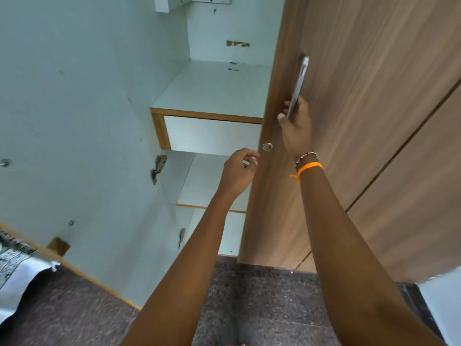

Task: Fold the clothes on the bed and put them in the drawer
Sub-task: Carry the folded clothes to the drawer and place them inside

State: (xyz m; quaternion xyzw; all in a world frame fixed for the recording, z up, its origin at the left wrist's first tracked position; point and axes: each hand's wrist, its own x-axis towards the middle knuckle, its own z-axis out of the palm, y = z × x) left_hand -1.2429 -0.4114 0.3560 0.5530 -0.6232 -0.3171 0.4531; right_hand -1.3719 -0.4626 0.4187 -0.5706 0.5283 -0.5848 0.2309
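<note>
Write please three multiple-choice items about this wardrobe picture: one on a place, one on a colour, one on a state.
1. Where is the round keyhole?
A. on the wooden door, below the metal handle
B. on the floor
C. on the drawer front

2. What colour is the wrist thread?
A. green
B. orange
C. white

3. What does the right hand do?
A. hangs free
B. presses the shelf
C. grips the handle

Answers: 1 A, it sits under the handle; 2 B, plainly orange; 3 C, fingers curl round the bar.
</note>
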